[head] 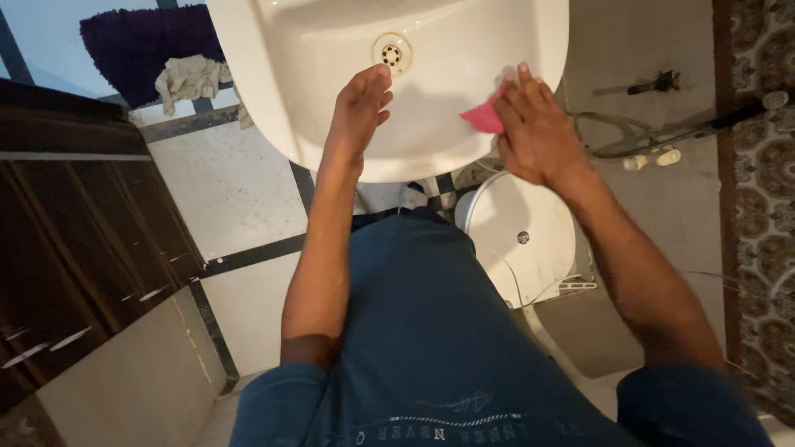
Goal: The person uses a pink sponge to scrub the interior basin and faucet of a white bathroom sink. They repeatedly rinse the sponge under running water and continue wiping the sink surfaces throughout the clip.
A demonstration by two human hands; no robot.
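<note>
A person in a dark blue shirt leans over a white washbasin, seen from a head-worn camera looking straight down. The right hand presses a pink cloth flat against the inner wall of the bowl near its right rim — fingers spread over the cloth rather than curled round it, so the grip is a loose, open-palmed press, with only a corner of pink showing past the fingertips. The left hand holds nothing; it rests open on the bowl's inside slope, fingertips just short of the overflow hole.

To wipe this stretch well, the pressing hand would likely do best keeping the cloth spread under the whole palm and working along the curve of the bowl in overlapping strokes, while the free hand steadies the body against the basin (the glazed surface looks smooth, and a bunched cloth could skid).

Below the basin sit a round white lid or bucket top and, on the tiled floor, a crumpled pale rag beside a dark purple mat. A dark wooden door or cabinet fills the left edge — pipes and a hose run along the right.
</note>
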